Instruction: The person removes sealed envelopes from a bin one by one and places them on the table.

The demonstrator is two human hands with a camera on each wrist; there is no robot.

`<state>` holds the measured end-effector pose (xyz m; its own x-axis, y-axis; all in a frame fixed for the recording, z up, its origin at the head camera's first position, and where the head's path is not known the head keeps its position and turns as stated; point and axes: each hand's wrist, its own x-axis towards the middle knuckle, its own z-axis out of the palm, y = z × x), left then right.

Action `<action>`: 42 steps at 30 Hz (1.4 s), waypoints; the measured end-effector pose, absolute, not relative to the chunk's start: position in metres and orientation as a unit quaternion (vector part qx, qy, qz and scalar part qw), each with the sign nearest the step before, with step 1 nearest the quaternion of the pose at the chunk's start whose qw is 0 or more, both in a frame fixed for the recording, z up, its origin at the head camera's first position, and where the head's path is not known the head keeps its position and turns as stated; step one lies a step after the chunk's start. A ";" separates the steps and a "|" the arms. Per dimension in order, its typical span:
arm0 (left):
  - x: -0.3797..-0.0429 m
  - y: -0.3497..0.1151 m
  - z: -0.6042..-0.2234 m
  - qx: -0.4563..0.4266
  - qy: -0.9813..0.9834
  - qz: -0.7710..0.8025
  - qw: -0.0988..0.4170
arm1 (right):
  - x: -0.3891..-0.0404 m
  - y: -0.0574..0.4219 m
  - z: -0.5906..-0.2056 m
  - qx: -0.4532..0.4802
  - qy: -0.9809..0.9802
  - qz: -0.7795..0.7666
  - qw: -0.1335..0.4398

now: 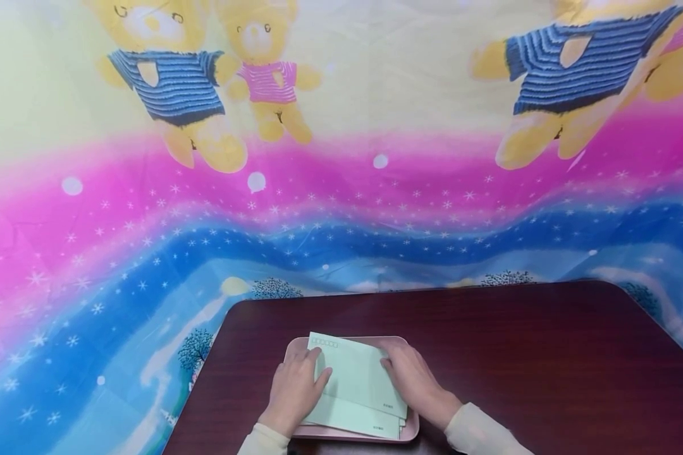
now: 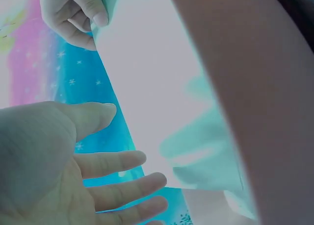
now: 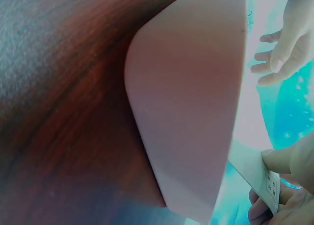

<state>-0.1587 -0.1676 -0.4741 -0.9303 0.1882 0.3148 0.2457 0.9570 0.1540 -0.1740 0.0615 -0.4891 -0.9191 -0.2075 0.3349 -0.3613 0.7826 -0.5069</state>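
Right, envelopes over a pink tray, tray flat on the dark counter. Top envelope lies skewed over a lower envelope; its far-left corner pokes past the tray's far rim. Stepped edges at the near-right corner suggest more paper below; count hidden.

Right hand: pinching the top envelope at its edge, thumb on the face, fingers behind. Left hand: released, fingers straight and spread by the left edge, gripping nothing. Can't tell whether it touches paper.

Step looks like handling the top envelope alone. I'd keep the right pinch light and near the edge so the paper doesn't crease, and check only one is caught. Left fingers could steady the lower one so it doesn't drag. Likely snag: the overhanging corner on the rim; lift it clear before sliding.
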 end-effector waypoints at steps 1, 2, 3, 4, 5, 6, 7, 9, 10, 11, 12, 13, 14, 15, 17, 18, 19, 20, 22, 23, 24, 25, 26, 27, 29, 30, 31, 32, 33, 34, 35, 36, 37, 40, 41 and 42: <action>-0.158 -0.168 -0.473 -0.108 -0.978 -0.097 0.149 | -0.174 0.062 -0.488 0.152 -0.933 0.298 0.132; -0.158 -0.168 -0.472 -0.106 -0.978 -0.098 0.148 | -0.173 0.063 -0.486 0.152 -0.932 0.301 0.133; -0.158 -0.168 -0.471 -0.104 -0.978 -0.099 0.149 | -0.173 0.063 -0.485 0.152 -0.931 0.304 0.133; -0.158 -0.168 -0.469 -0.103 -0.978 -0.100 0.150 | -0.172 0.064 -0.483 0.152 -0.931 0.304 0.132; -0.158 -0.168 -0.469 -0.102 -0.978 -0.101 0.150 | -0.172 0.065 -0.481 0.151 -0.931 0.306 0.130; -0.158 -0.168 -0.468 -0.101 -0.978 -0.102 0.151 | -0.172 0.065 -0.480 0.152 -0.931 0.307 0.128; -0.157 -0.168 -0.467 -0.103 -0.977 -0.103 0.153 | -0.172 0.066 -0.478 0.154 -0.930 0.310 0.125; -0.157 -0.168 -0.465 -0.102 -0.977 -0.105 0.155 | -0.171 0.067 -0.475 0.156 -0.930 0.311 0.123; -0.157 -0.168 -0.465 -0.101 -0.977 -0.106 0.155 | -0.171 0.067 -0.473 0.156 -0.930 0.309 0.122; -0.157 -0.168 -0.464 -0.103 -0.977 -0.106 0.156 | -0.170 0.067 -0.472 0.157 -0.931 0.307 0.122; -0.156 -0.168 -0.464 -0.105 -0.976 -0.105 0.157 | -0.170 0.068 -0.470 0.157 -0.932 0.304 0.123; -0.156 -0.167 -0.464 -0.106 -0.976 -0.106 0.158 | -0.170 0.068 -0.469 0.157 -0.932 0.301 0.124; -0.155 -0.167 -0.464 -0.107 -0.976 -0.106 0.157 | -0.169 0.068 -0.467 0.157 -0.933 0.297 0.127; -0.155 -0.167 -0.463 -0.107 -0.976 -0.106 0.157 | -0.169 0.069 -0.466 0.156 -0.934 0.294 0.129; -0.155 -0.167 -0.463 -0.110 -0.976 -0.106 0.157 | -0.168 0.070 -0.464 0.155 -0.934 0.294 0.133; -0.154 -0.167 -0.462 -0.109 -0.976 -0.106 0.157 | -0.168 0.071 -0.463 0.154 -0.933 0.295 0.135; -0.154 -0.167 -0.462 -0.108 -0.976 -0.107 0.156 | -0.168 0.072 -0.462 0.152 -0.933 0.298 0.135; -0.154 -0.167 -0.461 -0.107 -0.976 -0.108 0.155 | -0.167 0.073 -0.461 0.152 -0.932 0.299 0.135; -0.154 -0.167 -0.460 -0.107 -0.976 -0.108 0.158 | -0.167 0.075 -0.459 0.149 -0.931 0.305 0.136; -0.153 -0.167 -0.459 -0.108 -0.975 -0.107 0.160 | -0.167 0.076 -0.458 0.148 -0.930 0.306 0.137; -0.153 -0.167 -0.459 -0.109 -0.975 -0.109 0.163 | -0.167 0.077 -0.457 0.147 -0.930 0.307 0.138; -0.153 -0.167 -0.458 -0.111 -0.974 -0.109 0.166 | -0.167 0.078 -0.455 0.146 -0.930 0.308 0.139; -0.152 -0.167 -0.458 -0.113 -0.973 -0.109 0.171 | -0.166 0.079 -0.454 0.145 -0.930 0.309 0.139; -0.152 -0.167 -0.457 -0.115 -0.971 -0.110 0.176 | -0.166 0.081 -0.453 0.143 -0.929 0.310 0.141; -0.151 -0.166 -0.456 -0.120 -0.969 -0.112 0.184 | -0.167 0.084 -0.450 0.140 -0.929 0.310 0.145; -0.151 -0.166 -0.455 -0.121 -0.968 -0.113 0.188 | -0.167 0.086 -0.449 0.138 -0.929 0.310 0.148; -0.151 -0.165 -0.454 -0.122 -0.968 -0.113 0.191 | -0.166 0.088 -0.448 0.138 -0.928 0.311 0.150; -0.151 -0.165 -0.454 -0.123 -0.967 -0.114 0.194 | -0.167 0.090 -0.448 0.136 -0.928 0.312 0.153; -0.151 -0.165 -0.453 -0.123 -0.966 -0.115 0.196 | -0.167 0.091 -0.447 0.135 -0.927 0.313 0.155; -0.151 -0.164 -0.453 -0.123 -0.966 -0.116 0.196 | -0.166 0.093 -0.446 0.134 -0.927 0.314 0.156; -0.151 -0.164 -0.453 -0.123 -0.966 -0.117 0.196 | -0.166 0.094 -0.446 0.132 -0.926 0.316 0.156; -0.151 -0.164 -0.453 -0.124 -0.966 -0.117 0.197 | -0.166 0.095 -0.445 0.131 -0.926 0.318 0.155; -0.151 -0.164 -0.453 -0.123 -0.966 -0.118 0.196 | -0.165 0.097 -0.445 0.130 -0.926 0.320 0.154; -0.151 -0.162 -0.452 -0.122 -0.965 -0.119 0.197 | -0.164 0.100 -0.442 0.127 -0.925 0.325 0.152; -0.151 -0.162 -0.452 -0.121 -0.965 -0.120 0.198 | -0.164 0.101 -0.441 0.127 -0.925 0.325 0.153; -0.151 -0.161 -0.452 -0.122 -0.965 -0.121 0.200 | -0.163 0.103 -0.441 0.127 -0.924 0.325 0.155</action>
